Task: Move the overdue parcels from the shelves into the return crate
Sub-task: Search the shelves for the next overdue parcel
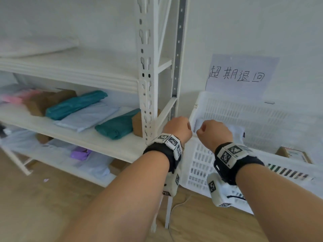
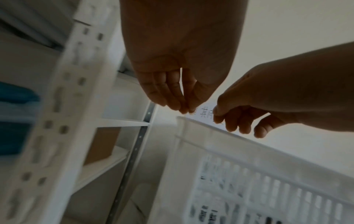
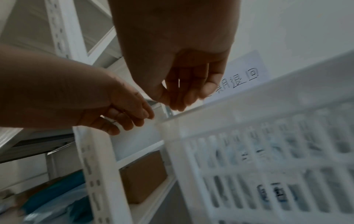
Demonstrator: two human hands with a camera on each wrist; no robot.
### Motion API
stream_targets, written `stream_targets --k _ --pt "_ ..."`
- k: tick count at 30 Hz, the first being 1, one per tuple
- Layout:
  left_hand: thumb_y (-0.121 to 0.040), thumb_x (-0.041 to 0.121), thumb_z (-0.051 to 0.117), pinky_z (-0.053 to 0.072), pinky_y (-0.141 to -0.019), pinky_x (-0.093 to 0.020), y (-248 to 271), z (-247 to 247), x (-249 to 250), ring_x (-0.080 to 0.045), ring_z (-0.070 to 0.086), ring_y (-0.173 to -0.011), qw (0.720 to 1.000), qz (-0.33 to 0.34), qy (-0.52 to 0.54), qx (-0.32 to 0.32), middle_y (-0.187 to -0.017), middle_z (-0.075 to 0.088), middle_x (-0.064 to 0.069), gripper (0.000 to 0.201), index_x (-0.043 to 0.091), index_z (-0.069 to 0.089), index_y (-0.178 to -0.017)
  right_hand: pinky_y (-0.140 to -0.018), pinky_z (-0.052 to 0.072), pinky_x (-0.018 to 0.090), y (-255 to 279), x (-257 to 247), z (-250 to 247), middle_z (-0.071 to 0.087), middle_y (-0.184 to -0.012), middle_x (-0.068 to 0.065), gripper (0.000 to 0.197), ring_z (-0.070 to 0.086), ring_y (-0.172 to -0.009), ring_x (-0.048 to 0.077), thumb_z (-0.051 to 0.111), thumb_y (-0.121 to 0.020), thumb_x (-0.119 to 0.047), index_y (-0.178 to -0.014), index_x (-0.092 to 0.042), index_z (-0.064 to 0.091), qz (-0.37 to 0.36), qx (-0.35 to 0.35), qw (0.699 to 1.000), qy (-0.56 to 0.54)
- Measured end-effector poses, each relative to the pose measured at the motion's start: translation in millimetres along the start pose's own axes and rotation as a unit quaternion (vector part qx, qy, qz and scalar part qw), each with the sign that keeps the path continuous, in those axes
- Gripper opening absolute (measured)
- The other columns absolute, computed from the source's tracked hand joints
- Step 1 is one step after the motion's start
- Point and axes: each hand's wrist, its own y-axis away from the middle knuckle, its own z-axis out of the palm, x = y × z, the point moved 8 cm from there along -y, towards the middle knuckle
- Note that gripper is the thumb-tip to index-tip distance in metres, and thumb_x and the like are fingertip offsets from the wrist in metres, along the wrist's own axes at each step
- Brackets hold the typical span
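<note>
Both hands, the left hand (image 1: 178, 127) and right hand (image 1: 214, 131), hang loosely curled, each grip empty, above the return crate (image 1: 197, 112). Left of them, teal poly-bag parcels (image 1: 115, 126) look soft, light, slippery; grasp mid-body.

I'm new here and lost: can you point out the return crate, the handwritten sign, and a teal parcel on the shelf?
return crate (image 1: 248, 109): head view, on its slotted back wall.
handwritten sign (image 1: 244, 63): head view, on blank paper above the writing.
teal parcel (image 1: 75, 104): head view, on the middle of its wrapping.
</note>
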Motion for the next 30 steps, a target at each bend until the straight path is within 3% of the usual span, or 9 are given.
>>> stream_targets --k 3,6,9,11,16,20,23,26,30 --pt "-0.089 0.016 0.05 0.053 -0.081 -0.035 17 -15 -48 -0.023 0.064 -0.092 1.0 -0.02 0.004 0.018 -0.099 0.069 0.0 0.02 0.02 0.069 -0.095 -0.057 0.044 0.029 11 -40 24 0.055 -0.066 0.001 0.023 0.058 -0.068 0.025 0.048 -0.087 -0.024 -0.064 -0.018 0.05 -0.042 -0.021 0.999 -0.017" --pt "-0.089 0.014 0.052 0.053 -0.075 -0.032 37 -33 -107 -0.022 0.064 -0.091 0.999 -0.043 0.004 0.013 -0.097 0.07 0.001 0.019 0.02 0.07 -0.09 -0.062 0.049 0.032 22 -84 54 0.054 -0.062 0.001 0.028 0.057 -0.065 0.025 0.05 -0.087 -0.027 -0.061 -0.018 0.047 -0.085 -0.032 0.995 -0.03" --pt "-0.09 0.017 0.054 0.054 -0.079 -0.033 56 -57 -176 -0.024 0.065 -0.093 0.996 -0.088 -0.011 -0.01 -0.1 0.071 0.001 0.018 0.02 0.071 -0.091 -0.065 0.053 0.032 33 -138 90 0.06 -0.069 -0.001 0.022 0.059 -0.069 0.022 0.049 -0.088 -0.029 -0.069 -0.018 0.056 -0.115 -0.066 0.991 -0.009" --pt "-0.089 0.018 0.053 0.055 -0.083 -0.036 68 -78 -222 -0.026 0.066 -0.094 0.993 -0.114 -0.026 -0.01 -0.1 0.072 -0.001 0.02 0.02 0.073 -0.094 -0.068 0.054 0.033 37 -180 111 0.062 -0.074 0.0 0.02 0.06 -0.072 0.023 0.049 -0.087 -0.028 -0.072 -0.019 0.058 -0.126 -0.081 0.989 -0.005" --pt "-0.089 0.016 0.052 0.053 -0.088 -0.037 96 -131 -326 -0.028 0.065 -0.1 0.988 -0.153 -0.027 0.006 -0.106 0.071 -0.003 0.022 0.019 0.073 -0.096 -0.063 0.046 0.03 47 -286 156 0.06 -0.075 0.003 0.02 0.057 -0.072 0.025 0.048 -0.087 -0.024 -0.07 -0.017 0.055 -0.142 -0.103 0.984 0.011" --pt "-0.089 0.017 0.054 0.053 -0.088 -0.036 116 -167 -412 -0.026 0.064 -0.101 0.981 -0.191 -0.015 0.011 -0.107 0.07 0.0 0.019 0.023 0.071 -0.091 -0.065 0.05 0.032 56 -367 198 0.062 -0.078 0.003 0.019 0.06 -0.075 0.026 0.048 -0.087 -0.024 -0.068 -0.021 0.053 -0.144 -0.125 0.982 -0.002" --pt "-0.09 0.024 0.052 0.053 -0.083 -0.037 138 -184 -471 -0.029 0.064 -0.099 0.977 -0.211 -0.024 0.008 -0.102 0.068 -0.003 0.018 0.019 0.068 -0.084 -0.062 0.045 0.029 72 -420 230 0.061 -0.078 0.002 0.015 0.058 -0.074 0.024 0.048 -0.087 -0.023 -0.075 -0.021 0.058 -0.143 -0.147 0.979 -0.005" --pt "-0.093 0.026 0.049 0.052 -0.086 -0.039 160 -194 -520 -0.029 0.063 -0.1 0.971 -0.236 -0.026 -0.002 -0.106 0.068 -0.006 0.024 0.015 0.069 -0.1 -0.064 0.045 0.028 82 -468 255 0.064 -0.082 0.003 0.016 0.059 -0.077 0.025 0.049 -0.087 -0.024 -0.083 -0.019 0.064 -0.142 -0.164 0.975 -0.037" --pt "-0.092 0.023 0.048 0.052 -0.087 -0.036 168 -210 -572 -0.025 0.063 -0.1 0.965 -0.26 -0.037 -0.013 -0.106 0.068 -0.003 0.024 0.018 0.068 -0.103 -0.067 0.042 0.028 76 -524 273 0.065 -0.087 0.003 0.014 0.058 -0.079 0.026 0.049 -0.087 -0.024 -0.08 -0.021 0.061 -0.152 -0.159 0.973 -0.066"
